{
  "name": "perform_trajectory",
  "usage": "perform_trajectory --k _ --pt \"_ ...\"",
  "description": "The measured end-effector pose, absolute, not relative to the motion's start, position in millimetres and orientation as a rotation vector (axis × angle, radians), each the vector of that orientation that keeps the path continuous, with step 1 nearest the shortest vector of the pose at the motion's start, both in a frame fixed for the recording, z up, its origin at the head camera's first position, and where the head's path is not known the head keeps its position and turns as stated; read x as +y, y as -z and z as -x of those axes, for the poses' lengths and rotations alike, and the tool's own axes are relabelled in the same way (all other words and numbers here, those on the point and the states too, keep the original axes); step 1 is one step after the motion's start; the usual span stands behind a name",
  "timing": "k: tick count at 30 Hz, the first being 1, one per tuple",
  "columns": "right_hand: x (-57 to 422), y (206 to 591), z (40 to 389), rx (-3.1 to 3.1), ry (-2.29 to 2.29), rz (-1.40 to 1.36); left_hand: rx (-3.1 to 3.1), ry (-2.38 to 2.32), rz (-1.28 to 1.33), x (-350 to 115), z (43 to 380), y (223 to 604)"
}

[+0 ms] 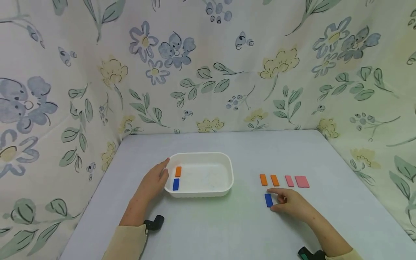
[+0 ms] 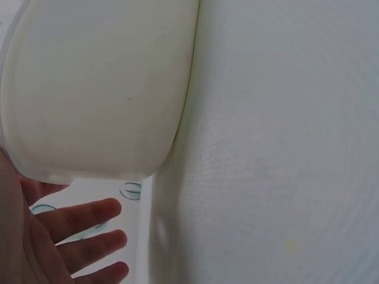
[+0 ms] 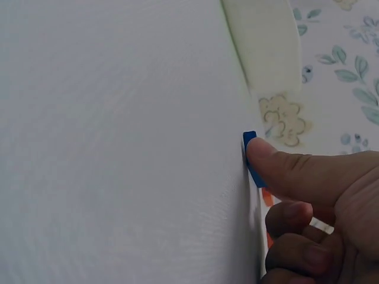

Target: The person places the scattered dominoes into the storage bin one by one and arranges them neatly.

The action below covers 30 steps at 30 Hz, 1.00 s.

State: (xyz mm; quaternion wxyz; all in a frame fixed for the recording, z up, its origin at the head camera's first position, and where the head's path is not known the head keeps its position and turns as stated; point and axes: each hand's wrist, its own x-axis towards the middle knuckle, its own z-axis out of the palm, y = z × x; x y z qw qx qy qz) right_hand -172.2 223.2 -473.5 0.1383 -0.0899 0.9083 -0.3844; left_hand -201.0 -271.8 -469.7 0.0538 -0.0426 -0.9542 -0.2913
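The blue block (image 1: 268, 200) points lengthwise near twelve o'clock, partly thumb-covered; whether right hand (image 1: 291, 204) grips, I cannot tell; left hand (image 1: 154, 183) extends its fingers.

There are three orange pieces (image 1: 274, 180), two blue pieces (image 1: 268, 200), two pink pieces (image 1: 302, 181) and one white tray (image 1: 204, 177).

Right hand (image 1: 292, 204) brackets blue piece (image 1: 268, 200), two orange pieces (image 1: 274, 180) and two pink pieces (image 1: 302, 181) just beyond it, left hand (image 1: 155, 183) touching white tray (image 1: 204, 177).
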Motion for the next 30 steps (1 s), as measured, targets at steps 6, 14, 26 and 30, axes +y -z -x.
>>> perform_trajectory --k 6,14,26,30 --pt "224 476 173 2.629 1.096 0.242 -2.882 0.912 0.135 -272 201 470" --pt "221 473 172 2.646 1.076 0.23 -2.881 0.894 0.146 -273 200 469" --pt "205 454 174 2.707 1.117 0.394 -2.883 0.892 0.137 -273 200 469" --pt "195 442 175 2.713 1.123 0.48 -2.884 0.896 0.145 -272 201 470"
